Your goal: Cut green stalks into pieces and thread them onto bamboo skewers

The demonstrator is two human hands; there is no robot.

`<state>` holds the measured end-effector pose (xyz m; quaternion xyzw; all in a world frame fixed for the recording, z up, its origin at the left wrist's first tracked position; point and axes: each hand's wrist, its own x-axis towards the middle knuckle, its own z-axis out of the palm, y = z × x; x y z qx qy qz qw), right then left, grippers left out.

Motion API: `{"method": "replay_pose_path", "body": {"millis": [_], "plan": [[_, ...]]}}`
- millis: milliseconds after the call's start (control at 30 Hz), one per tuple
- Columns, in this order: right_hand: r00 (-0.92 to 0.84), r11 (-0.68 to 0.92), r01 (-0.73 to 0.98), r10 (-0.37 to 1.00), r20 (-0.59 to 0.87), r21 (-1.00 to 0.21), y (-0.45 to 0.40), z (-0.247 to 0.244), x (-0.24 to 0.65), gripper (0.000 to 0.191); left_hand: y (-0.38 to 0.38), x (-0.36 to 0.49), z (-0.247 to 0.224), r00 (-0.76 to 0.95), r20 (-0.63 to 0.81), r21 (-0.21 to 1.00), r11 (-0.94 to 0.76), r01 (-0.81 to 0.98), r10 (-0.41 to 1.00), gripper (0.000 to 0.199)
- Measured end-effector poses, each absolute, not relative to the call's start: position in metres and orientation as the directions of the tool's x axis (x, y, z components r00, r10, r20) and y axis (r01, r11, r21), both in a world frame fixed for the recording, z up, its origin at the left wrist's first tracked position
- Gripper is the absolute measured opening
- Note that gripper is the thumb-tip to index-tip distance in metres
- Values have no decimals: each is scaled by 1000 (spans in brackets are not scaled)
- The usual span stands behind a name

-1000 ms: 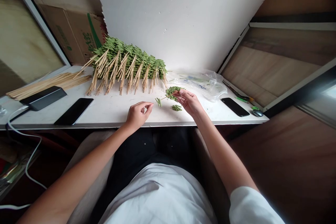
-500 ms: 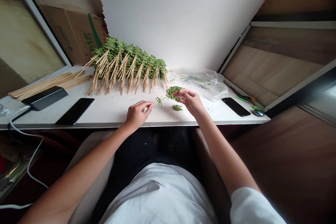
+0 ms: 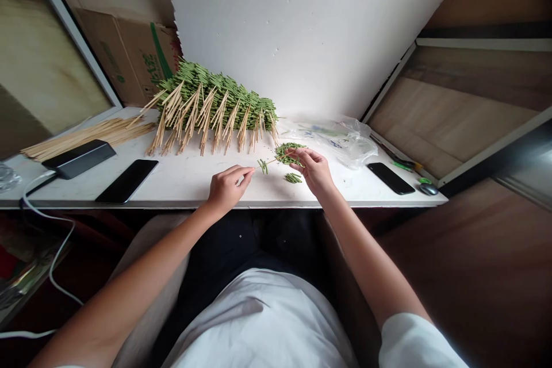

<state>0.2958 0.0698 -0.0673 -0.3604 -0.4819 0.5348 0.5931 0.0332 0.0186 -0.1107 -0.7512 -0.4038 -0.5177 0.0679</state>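
Note:
Between my hands runs a thin wooden stick (image 3: 272,161) with a few short green pieces (image 3: 263,167) threaded on it near its left part. My left hand (image 3: 230,186) pinches its left end with thumb and forefinger. The right end is held in the fingers of my right hand (image 3: 313,169). Just behind my right hand lies a loose pile of green pieces (image 3: 287,150); a smaller heap (image 3: 293,177) is below it. Farther left, a large stack of green skewers (image 3: 215,92) leans with its bare stick ends toward me.
Bare sticks (image 3: 95,132), a black box-shaped device (image 3: 80,159) and a dark phone (image 3: 127,181) lie at the left. A clear plastic bag (image 3: 351,141), another phone (image 3: 391,178) and a mouse (image 3: 428,188) are at the right. A white board (image 3: 302,34) stands behind.
The view has shifted slightly, moving the scene a little rightward. My left fingertips now meet the stick's left end, close to the threaded green pieces.

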Motion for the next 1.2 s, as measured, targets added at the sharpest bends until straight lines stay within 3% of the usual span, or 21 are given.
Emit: {"method": "replay_pose_path", "body": {"millis": [367,633,900,1067,1200], "plan": [[-36,141,-275,987,157,-951,62,-70,284,37,17,35,-114,127,803,388,-671,632,583,21],[-173,169,-261,960,219,-950,45,-81,255,33,11,42,-103,111,824,393,-703,592,555,18],[-184,111,-228,971,155,-967,42,-79,252,37,11,43,-103,91,808,424,-681,598,583,18],[-263,254,-29,931,253,-967,68,-69,296,48,20,37,-108,40,785,483,-651,585,618,20],[-250,324,307,935,252,-895,92,-76,335,32,25,34,-115,35,768,500,-632,592,639,22]]}}
